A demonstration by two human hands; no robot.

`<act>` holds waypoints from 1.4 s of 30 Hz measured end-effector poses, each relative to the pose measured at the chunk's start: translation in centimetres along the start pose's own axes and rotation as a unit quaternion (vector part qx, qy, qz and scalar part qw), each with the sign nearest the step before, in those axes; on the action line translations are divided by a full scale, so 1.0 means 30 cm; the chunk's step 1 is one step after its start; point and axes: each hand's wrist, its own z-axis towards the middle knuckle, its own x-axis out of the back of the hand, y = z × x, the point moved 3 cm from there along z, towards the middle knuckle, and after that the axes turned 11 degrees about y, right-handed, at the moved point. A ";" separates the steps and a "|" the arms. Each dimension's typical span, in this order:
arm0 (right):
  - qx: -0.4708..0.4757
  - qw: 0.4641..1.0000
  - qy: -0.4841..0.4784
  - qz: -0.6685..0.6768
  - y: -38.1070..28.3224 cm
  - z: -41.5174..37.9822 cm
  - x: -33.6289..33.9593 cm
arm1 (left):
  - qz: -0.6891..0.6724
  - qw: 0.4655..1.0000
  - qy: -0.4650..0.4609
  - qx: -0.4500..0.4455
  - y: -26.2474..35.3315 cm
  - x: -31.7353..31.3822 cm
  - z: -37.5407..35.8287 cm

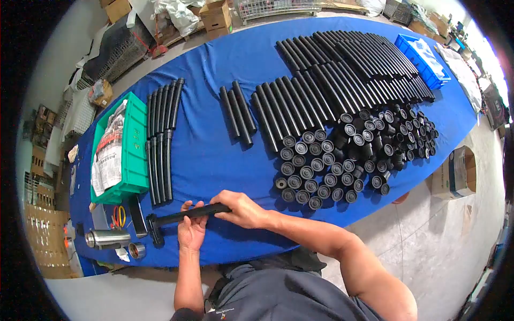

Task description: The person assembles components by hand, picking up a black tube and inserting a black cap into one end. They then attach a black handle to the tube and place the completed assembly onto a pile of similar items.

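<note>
I see both hands clamped on one black tube (187, 214) at lower centre: left hand (191, 231) around its middle, right hand (241, 209) on its right end. Its long axis runs left-right, its capped end toward the steel flask (107, 238) at lower left.

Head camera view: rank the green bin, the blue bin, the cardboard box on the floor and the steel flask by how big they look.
1. green bin
2. blue bin
3. cardboard box, though it sits lower, so unsure against the blue bin
4. steel flask
</note>
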 end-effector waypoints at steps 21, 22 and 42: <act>-0.039 0.997 -0.059 -0.023 0.021 -0.002 0.005 | 0.057 0.997 -0.011 -0.047 -0.005 -0.001 0.000; -0.030 0.998 -0.055 -0.031 0.016 0.000 0.007 | 0.053 0.998 -0.003 -0.041 -0.006 -0.001 0.001; -0.284 0.941 -0.157 0.094 -0.027 0.021 0.019 | -0.021 1.000 -0.013 -0.001 -0.004 0.036 0.023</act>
